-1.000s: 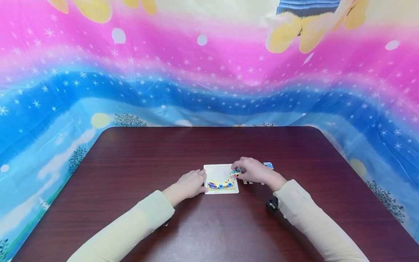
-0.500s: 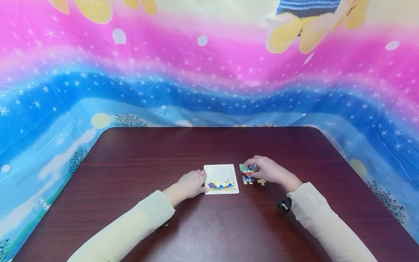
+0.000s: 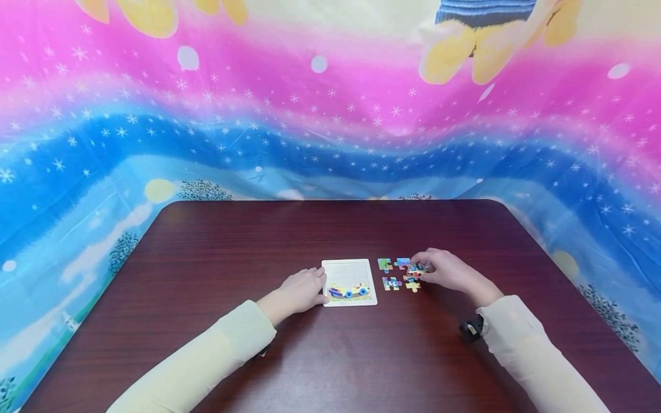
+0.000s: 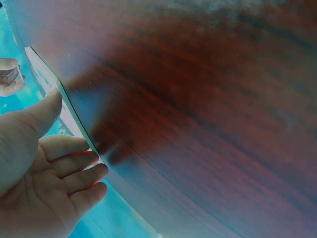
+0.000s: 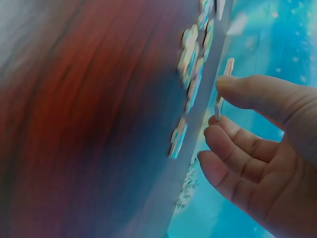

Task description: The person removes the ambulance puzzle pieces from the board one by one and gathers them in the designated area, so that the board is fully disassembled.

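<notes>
A thin, flat, multicoloured jigsaw piece (image 3: 416, 268) sits pinched between the right hand's (image 3: 445, 270) thumb and fingertips, clear of the glossy red-brown tabletop (image 3: 330, 350); its long axis is hard to tell. Just left and below lie at least 4 loose, brightly printed jigsaw pieces (image 3: 391, 283). Farther left is the white-framed, flat puzzle board (image 3: 347, 271), its left edge touched by the left hand's (image 3: 300, 290) relaxed fingers.

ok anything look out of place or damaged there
Nothing stands out. The board lies flat, left hand at its left edge; loose pieces lie on the table to its right, and the right hand pinches a piece above them. Fine damage can't be judged.
</notes>
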A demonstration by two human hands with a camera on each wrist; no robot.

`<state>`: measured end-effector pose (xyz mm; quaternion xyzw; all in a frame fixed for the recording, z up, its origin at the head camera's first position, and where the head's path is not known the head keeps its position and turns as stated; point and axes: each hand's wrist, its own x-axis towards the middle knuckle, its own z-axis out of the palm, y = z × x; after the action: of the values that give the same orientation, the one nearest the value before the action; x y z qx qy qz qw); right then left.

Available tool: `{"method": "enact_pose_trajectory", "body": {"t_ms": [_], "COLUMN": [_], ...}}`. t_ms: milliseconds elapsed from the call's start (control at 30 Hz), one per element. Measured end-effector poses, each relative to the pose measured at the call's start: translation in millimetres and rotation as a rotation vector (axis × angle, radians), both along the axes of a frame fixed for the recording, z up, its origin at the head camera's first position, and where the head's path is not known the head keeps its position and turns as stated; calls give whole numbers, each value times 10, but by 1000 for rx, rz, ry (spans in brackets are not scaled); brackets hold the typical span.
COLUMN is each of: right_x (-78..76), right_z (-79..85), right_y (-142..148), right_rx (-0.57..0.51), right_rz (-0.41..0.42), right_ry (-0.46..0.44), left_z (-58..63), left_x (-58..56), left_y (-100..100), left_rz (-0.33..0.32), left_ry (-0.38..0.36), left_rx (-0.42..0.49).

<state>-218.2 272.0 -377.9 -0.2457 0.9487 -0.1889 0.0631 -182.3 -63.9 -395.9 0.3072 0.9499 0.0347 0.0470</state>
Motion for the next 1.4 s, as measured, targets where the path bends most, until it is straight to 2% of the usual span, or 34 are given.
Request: {"method": "enact_pose_trajectory", "body": {"t_ms": [167, 500, 1400], "right_x": [12, 59, 55], "right_z": [-25, -79, -126], "right_y": [113, 230, 251], "right_rx": [16, 76, 86], "right_rz": [-11, 28, 33], "right_ry": [2, 9, -2], "left_z": [-5, 6, -16], "left_x": [1, 8, 0], "left_y": [-3, -3, 3], "left_rz": [-4, 0, 0], "left_ry": [1, -1, 11], "left_rx": [11, 18, 12]}}
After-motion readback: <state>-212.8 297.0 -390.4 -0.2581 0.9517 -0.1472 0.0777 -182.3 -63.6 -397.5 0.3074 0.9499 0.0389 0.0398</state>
